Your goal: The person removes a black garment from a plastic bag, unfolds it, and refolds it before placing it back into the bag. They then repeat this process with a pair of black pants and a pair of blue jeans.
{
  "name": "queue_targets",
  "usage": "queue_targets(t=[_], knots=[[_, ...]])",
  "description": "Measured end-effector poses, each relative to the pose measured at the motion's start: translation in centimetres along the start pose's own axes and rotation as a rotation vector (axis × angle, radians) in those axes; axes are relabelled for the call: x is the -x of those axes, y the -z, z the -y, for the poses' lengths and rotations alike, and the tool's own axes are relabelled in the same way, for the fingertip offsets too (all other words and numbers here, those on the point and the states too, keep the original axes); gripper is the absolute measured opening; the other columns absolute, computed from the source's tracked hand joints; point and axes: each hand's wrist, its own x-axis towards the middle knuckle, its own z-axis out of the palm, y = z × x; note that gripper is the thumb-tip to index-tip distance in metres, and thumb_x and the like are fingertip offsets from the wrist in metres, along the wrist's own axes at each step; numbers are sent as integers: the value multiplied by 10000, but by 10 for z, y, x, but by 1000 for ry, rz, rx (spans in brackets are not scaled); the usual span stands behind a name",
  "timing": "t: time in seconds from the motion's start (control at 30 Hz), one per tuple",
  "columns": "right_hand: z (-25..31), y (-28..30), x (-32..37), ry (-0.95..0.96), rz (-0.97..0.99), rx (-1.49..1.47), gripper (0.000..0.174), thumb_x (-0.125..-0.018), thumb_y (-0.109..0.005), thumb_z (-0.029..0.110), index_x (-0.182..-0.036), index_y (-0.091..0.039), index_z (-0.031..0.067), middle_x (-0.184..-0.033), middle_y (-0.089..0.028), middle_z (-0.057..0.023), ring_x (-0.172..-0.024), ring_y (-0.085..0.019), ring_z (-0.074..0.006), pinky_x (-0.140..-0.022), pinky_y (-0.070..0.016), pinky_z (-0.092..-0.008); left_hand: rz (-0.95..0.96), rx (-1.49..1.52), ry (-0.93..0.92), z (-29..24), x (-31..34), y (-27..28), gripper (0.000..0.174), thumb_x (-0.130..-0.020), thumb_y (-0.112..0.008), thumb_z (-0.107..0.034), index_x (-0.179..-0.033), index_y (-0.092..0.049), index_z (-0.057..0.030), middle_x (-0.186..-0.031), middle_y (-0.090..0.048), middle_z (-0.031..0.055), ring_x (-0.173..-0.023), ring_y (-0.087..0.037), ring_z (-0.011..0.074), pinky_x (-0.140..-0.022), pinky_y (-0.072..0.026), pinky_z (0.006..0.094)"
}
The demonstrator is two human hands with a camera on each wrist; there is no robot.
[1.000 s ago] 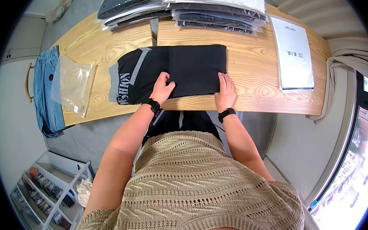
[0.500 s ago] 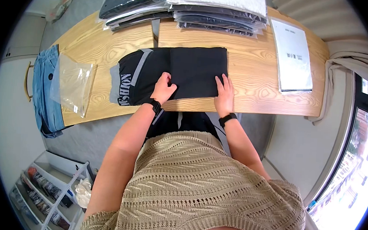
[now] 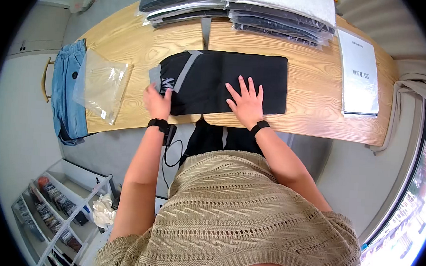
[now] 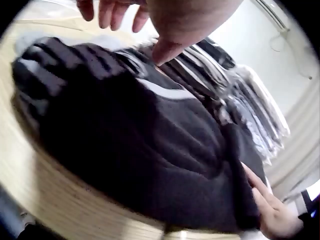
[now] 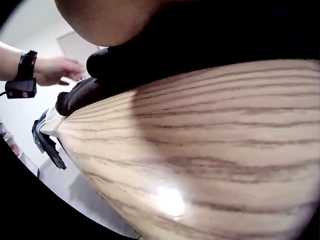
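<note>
A black folded garment (image 3: 211, 81) with a grey stripe and white lettering lies on the wooden table (image 3: 313, 95) near its front edge. My right hand (image 3: 247, 98) lies flat on the garment's middle with the fingers spread. My left hand (image 3: 157, 100) is at the garment's left end over the lettering, fingers loosely bent. In the left wrist view the left hand (image 4: 150, 20) hovers just above the dark fabric (image 4: 150, 145), thumb pointing down. The right wrist view shows the palm (image 5: 110, 20) on the garment (image 5: 210, 45) by the table edge.
A clear plastic bag (image 3: 99, 84) and a blue denim piece (image 3: 64, 94) lie at the table's left end. Stacks of bagged clothes (image 3: 278, 15) line the back edge. A white printed sheet (image 3: 360, 74) lies to the right. A shelf unit (image 3: 57, 211) stands on the floor, lower left.
My left hand has slid from the garment's middle to its left end. My right hand has moved from the right edge onto the middle and spread flat.
</note>
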Motion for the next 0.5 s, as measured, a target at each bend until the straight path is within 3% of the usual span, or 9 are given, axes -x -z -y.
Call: queue_targets(t=[0.1, 0.17, 0.23, 0.27, 0.3, 0.37, 0.4, 0.5], knots=[[1, 2, -2, -2, 40, 41, 499, -914, -448, 471, -1390, -379, 339, -1483, -279, -87, -1369, -226, -330, -1057, -203, -593, 253, 43, 269, 50, -4, -8, 723, -693, -780, -342, -1223, -466, 37, -1177, -520, 258, -1142, -464, 390, -958, -378, 451], [1, 2, -1, -4, 40, 45, 497, -916, -446, 469, -1391, -378, 338, -1482, -279, -86, -1365, -232, -328, -1056, -206, -591, 350, 28, 275, 67, -13, -14, 808, -659, -800, -402, -1209, -464, 86, -1220, -499, 289, -1139, -482, 397, -946, -402, 437], [1, 1, -1, 6, 29, 48, 497, -914, -450, 470, -1389, -381, 339, -1478, -282, -85, -1361, -239, -325, -1055, -209, -588, 379, 186, 295, 69, -18, -12, 731, -654, -815, -386, -1124, -544, 103, -1041, -626, 250, -977, -603, 372, -869, -459, 391], [1, 1, -1, 4, 31, 56, 498, -912, -453, 472, -1388, -380, 343, -1477, -283, -81, -1358, -244, -323, -1056, -211, -586, 493, 174, 297, 74, -24, -14, 648, -705, -787, -354, -1116, -554, 89, -1058, -634, 212, -958, -620, 310, -853, -467, 362], [1, 1, -1, 2, 31, 59, 498, -912, -453, 472, -1388, -380, 343, -1477, -283, -81, -1358, -244, -323, -1056, -211, -586, 495, 177, 295, 92, -28, -23, 648, -705, -787, -354, -1116, -554, 89, -1058, -634, 212, -958, -620, 310, -853, -467, 362], [1, 1, -1, 4, 29, 55, 497, -914, -452, 470, -1389, -375, 347, -1480, -276, -76, -1361, -238, -321, -1057, -211, -587, 666, 634, 491, 121, -33, -35, 551, -772, -740, -299, -1134, -549, 70, -1070, -637, 166, -955, -620, 242, -848, -469, 343], [1, 1, -1, 1, 26, 54, 497, -914, -452, 470, -1389, -375, 347, -1480, -276, -76, -1361, -238, -321, -1057, -211, -587, 763, 781, 506, 91, -37, 4, 489, -820, -694, -259, -1167, -535, 47, -1073, -638, 118, -950, -613, 196, -843, -470, 324], [1, 2, 0, -11, 31, 48, 497, -916, -450, 467, -1391, -369, 351, -1481, -274, -73, -1365, -232, -320, -1057, -212, -589, 776, 1091, 470, 66, -46, 47, 388, -866, -628, -163, -1184, -528, 36, -1072, -639, 109, -953, -607, 174, -859, -461, 292]])
